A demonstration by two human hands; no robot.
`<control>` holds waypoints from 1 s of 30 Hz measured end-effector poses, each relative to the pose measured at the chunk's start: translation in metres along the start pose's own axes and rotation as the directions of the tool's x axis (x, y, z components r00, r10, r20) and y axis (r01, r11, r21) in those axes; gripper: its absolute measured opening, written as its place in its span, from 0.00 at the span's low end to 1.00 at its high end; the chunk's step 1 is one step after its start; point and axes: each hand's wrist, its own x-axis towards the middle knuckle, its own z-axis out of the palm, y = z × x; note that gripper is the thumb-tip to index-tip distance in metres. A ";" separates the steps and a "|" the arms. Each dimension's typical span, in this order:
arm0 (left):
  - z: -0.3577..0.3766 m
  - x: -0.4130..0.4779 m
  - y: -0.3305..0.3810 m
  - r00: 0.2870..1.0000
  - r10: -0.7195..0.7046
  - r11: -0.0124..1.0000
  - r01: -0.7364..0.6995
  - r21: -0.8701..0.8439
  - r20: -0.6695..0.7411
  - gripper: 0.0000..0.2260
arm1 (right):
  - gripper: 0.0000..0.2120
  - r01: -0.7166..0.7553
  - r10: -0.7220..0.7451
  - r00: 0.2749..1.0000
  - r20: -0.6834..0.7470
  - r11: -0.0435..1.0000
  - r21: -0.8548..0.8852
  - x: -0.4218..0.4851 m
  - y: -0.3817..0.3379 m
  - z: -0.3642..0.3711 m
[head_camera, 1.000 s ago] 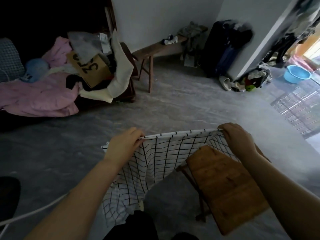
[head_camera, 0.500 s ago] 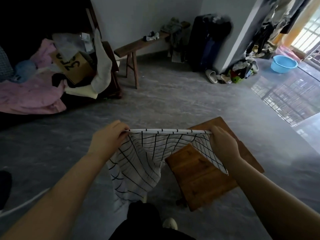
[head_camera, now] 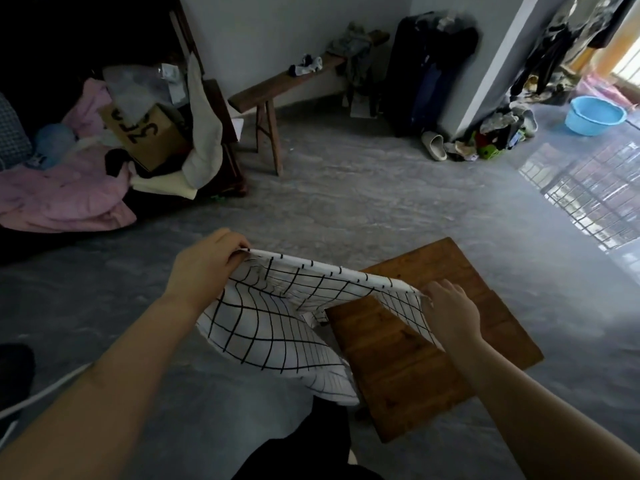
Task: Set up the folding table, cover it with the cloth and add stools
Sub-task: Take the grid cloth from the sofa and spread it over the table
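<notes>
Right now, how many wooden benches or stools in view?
1: a long bench against the back wall, clothes on it. No stools visible; more may be out of frame.

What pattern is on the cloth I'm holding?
The cloth is white with a thin black grid pattern, shown best in the head view.

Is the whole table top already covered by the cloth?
No, the cloth hangs between the left hand and right hand; most of the table top is bare.
</notes>
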 end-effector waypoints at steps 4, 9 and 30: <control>0.003 0.032 -0.021 0.998 -0.064 0.998 0.064 0.005 -0.011 0.02 | 0.04 0.000 -0.001 1.000 0.014 1.000 0.011 0.062 -0.016 -0.008; 0.018 0.062 -0.059 0.986 -0.163 0.986 0.162 -0.044 -0.022 0.03 | 0.09 -0.003 0.004 1.000 -0.008 0.998 0.062 0.136 -0.031 -0.009; 0.055 0.158 -0.076 0.996 -0.077 0.997 0.077 -0.024 -0.032 0.05 | 0.14 0.266 -0.282 0.954 -0.104 0.953 -0.146 0.310 -0.019 -0.072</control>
